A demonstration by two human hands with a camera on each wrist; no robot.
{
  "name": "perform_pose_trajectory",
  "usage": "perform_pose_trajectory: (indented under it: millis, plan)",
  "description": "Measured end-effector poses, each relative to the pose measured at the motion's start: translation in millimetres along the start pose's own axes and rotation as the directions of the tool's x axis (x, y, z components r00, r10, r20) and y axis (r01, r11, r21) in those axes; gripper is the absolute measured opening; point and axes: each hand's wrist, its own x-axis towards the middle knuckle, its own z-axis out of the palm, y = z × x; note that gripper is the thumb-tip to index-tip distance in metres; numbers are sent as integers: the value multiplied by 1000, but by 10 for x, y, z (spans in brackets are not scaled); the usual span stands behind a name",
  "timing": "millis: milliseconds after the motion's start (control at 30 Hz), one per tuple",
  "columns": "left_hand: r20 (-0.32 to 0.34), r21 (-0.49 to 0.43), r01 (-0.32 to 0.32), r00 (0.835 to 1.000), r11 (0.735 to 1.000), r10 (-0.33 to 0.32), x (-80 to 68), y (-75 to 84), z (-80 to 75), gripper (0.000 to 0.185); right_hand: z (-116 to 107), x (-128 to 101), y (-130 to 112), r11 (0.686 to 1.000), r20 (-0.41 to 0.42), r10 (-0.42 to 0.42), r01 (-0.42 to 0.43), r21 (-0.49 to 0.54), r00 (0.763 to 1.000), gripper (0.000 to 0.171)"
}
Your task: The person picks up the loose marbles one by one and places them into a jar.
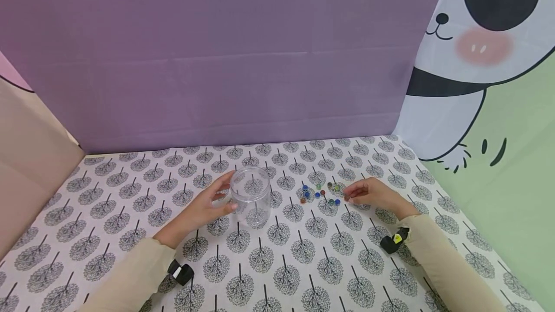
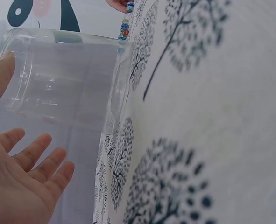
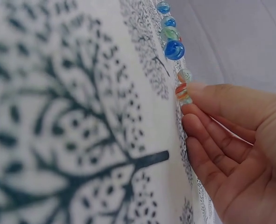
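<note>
Jar: clear plastic jar [image 1: 250, 195] stands upright on the tree-print tablecloth [image 1: 277, 264], long axis vertical, open mouth pointing up; slightly left of table centre.
Left hand: left hand [image 1: 204, 208] cups the jar's left side, fingers fairly straight and spread wide; thumb tip against the wall in the left wrist view, the other fingers apart from it.
Marbles: loose cluster of glass marbles [image 1: 320, 194] lies on the cloth just right of the jar, between jar and right hand.
Right hand: right hand [image 1: 373, 194] rests at the cluster's right edge, fingers loosely bent, fingertips [image 3: 194, 109] touching an orange-striped marble [image 3: 182, 92].
Backdrop: purple board [image 1: 217, 52] behind; panda cloth [image 1: 481, 47] at right.
</note>
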Motion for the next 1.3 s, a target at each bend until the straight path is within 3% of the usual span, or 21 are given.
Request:
perform_pose_trajectory:
  millis: [333,533,800,1000,1300]
  plan:
    - [22,-66,26,999,998,-25,34,8,1,84,21,37,-7,999,-33,34,-35,-11,999,30]
    - [37,-113,1,999,994,4,72,24,11,84,36,50,-47,999,-27,44,-44,3,999,29]
    - [41,-146,12,999,989,-6,110,30,67,89,47,61,-52,999,-16,38,-38,-1,999,29]
    - [17,-155,24,1000,988,-22,133,43,94,93,45,74,-55,999,-15,33,-33,-33,999,25]
    - [34,-187,74,997,980,-69,161,39,177,96,51,70,-21,996,-21,62,-63,-63,998,21]
